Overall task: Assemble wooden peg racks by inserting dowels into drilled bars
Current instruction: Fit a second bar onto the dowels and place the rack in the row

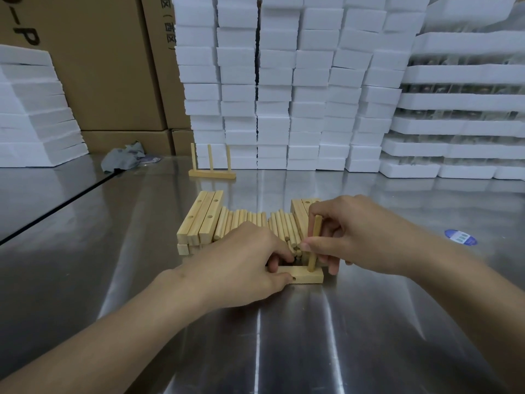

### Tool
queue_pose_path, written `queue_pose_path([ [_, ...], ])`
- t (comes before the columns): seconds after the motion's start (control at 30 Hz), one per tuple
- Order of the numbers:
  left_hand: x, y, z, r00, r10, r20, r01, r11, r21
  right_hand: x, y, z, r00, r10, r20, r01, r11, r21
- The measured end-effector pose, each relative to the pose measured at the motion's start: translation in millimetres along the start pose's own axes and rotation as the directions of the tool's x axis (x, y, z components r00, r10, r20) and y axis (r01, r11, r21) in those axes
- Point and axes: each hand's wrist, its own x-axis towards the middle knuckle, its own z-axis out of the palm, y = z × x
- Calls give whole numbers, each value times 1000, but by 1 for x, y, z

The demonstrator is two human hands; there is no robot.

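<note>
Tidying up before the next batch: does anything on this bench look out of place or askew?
A crumpled grey rag lies at the back left of the steel table, apart from the wood parts. The finished rack has pegs that lean slightly rather than standing parallel, though the wide-angle lens may cause that. Nothing looks damaged.

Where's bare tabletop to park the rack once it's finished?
Bare steel between the finished rack and the dowel pile, and right of the right hand toward the blue sticker. Crowded around the bar and left hand.
</note>
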Motion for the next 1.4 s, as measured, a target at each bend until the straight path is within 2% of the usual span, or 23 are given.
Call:
queue_pose_path([
  [0.27, 1, 8, 2, 1000, 4, 29, -6, 998, 70, 1, -5, 0, 999, 27, 19, -28, 998, 55],
  [0.53, 0, 11, 1, 1000, -19, 19, 17, 997, 74, 0, -15, 1, 994, 102, 39, -103, 995, 15],
  [0.7, -2, 13, 0, 999, -13, 32, 11, 998, 68, -5, -15, 4, 992, 86, -92, -95, 990, -107],
  [0.83, -4, 13, -5, 997, -37, -74, 38, 999, 16, -7, -16, -9, 983, 64, -174, -48, 994, 94],
  [0.97, -5, 19, -11, 974, -126, -188, 78, 966, -245, -12, -19, -22, 940, -60, -336, 120, 979, 163],
  [1.0, -5, 21, -13, 973, -170, -158, 101, 923, -371, -13, -21, -23, 922, -88, -377, 166, 969, 181],
  [1.03, -4, 22, -16, 973, -213, -86, 133, 828, -545, -14, -23, -23, 899, -116, -423, 221, 953, 208],
  [1.1, -3, 27, -24, 968, -229, 105, 205, 473, -857, -16, -25, -23, 845, -151, -513, 331, 901, 280],
  [1.13, -2, 29, -27, 965, -219, 144, 210, 318, -924, -16, -26, -23, 824, -151, -546, 369, 875, 314],
  [1.2, -1, 32, -31, 964, -237, 124, 162, 144, -976, -17, -25, -22, 809, -153, -567, 402, 848, 346],
  [1.23, -1, 32, -32, 964, -251, 89, 120, 109, -987, -16, -24, -22, 810, -157, -565, 398, 854, 334],
  [1.3, -2, 34, -33, 966, -260, 14, 41, 99, -994, -15, -21, -17, 811, -179, -557, 364, 899, 241],
  [1.4, -7, 38, -32, 967, -255, -31, 10, 159, -987, -12, -20, -6, 832, -211, -514, 281, 958, 60],
])
